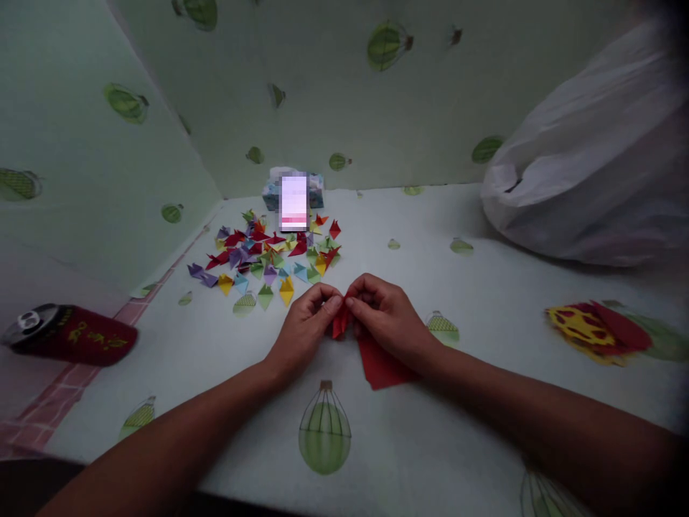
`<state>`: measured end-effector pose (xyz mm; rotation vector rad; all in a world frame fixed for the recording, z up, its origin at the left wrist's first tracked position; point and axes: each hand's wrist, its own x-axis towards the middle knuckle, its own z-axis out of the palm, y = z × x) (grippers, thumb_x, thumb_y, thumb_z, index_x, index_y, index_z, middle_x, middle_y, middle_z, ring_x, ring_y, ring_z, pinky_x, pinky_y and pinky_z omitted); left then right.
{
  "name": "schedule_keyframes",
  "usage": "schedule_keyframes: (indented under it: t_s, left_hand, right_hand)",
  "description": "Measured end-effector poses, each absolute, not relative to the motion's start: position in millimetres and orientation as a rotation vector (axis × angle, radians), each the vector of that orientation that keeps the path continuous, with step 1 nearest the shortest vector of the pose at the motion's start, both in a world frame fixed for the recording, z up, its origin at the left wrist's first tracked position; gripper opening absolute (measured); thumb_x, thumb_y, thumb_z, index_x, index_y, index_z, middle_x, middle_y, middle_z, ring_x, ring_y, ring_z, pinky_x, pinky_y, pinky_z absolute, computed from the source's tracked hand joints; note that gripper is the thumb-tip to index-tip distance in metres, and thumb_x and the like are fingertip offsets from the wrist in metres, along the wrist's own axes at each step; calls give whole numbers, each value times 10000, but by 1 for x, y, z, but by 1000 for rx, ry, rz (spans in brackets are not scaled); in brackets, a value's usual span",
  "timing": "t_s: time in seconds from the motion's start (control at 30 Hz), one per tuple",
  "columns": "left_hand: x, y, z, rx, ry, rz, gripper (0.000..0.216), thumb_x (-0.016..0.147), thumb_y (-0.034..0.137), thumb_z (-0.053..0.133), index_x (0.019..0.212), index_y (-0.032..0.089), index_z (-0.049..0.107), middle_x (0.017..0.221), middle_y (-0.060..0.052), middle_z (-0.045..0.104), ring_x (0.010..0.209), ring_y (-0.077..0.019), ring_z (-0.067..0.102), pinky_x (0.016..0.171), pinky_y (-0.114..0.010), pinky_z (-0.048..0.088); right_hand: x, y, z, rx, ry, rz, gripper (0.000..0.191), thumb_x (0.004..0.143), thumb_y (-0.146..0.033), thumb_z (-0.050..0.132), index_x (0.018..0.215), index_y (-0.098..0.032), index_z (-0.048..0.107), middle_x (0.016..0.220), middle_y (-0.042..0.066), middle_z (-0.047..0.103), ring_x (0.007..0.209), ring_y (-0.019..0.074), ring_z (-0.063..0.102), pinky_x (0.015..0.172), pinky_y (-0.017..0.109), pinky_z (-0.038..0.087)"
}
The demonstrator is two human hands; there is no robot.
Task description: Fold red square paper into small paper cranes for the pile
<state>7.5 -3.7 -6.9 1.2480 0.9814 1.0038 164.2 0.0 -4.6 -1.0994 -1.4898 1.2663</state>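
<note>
Between my two hands, over the middle of the table, is a small folded piece of red paper (339, 324). My left hand (312, 319) pinches it from the left with thumb and fingers. From the other side my right hand (385, 312) grips the same piece, fingers curled and partly hiding it. Beneath my right hand lies a flat red paper sheet (383, 366) on the table. Beyond my hands, at the back left, spreads a pile of folded paper cranes (263, 251) in red, purple, yellow, green, blue and orange.
A blurred lit screen (293, 201) stands before a tissue box (320, 190) against the wall. A red drink can (80, 334) is at the left edge. On the right are a yellow-and-red cut-out item (586, 327) and a large white plastic bag (586, 158).
</note>
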Motion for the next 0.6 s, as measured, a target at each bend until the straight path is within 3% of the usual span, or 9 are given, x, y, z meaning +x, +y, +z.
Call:
schedule_keyframes:
  t_s: [0.33, 0.6]
  left_hand:
    - [9, -5, -5, 1216, 991, 990, 183, 888, 329, 619, 823, 174, 545, 642, 35, 553, 568, -93, 512, 570, -231, 434]
    - [6, -5, -5, 1319, 1131, 1135, 184, 886, 342, 615, 833, 171, 571, 715, 28, 562, 608, -85, 493, 567, -206, 416]
  right_hand:
    - [164, 0, -6, -1058, -1474, 1312, 103, 881, -213, 566, 787, -195, 528, 587, -32, 592, 492, 122, 560, 500, 260, 427]
    - [163, 0, -4, -894, -1278, 1570, 154, 923, -328, 556, 858, -190, 533, 685, -6, 640, 532, 112, 567, 552, 271, 462]
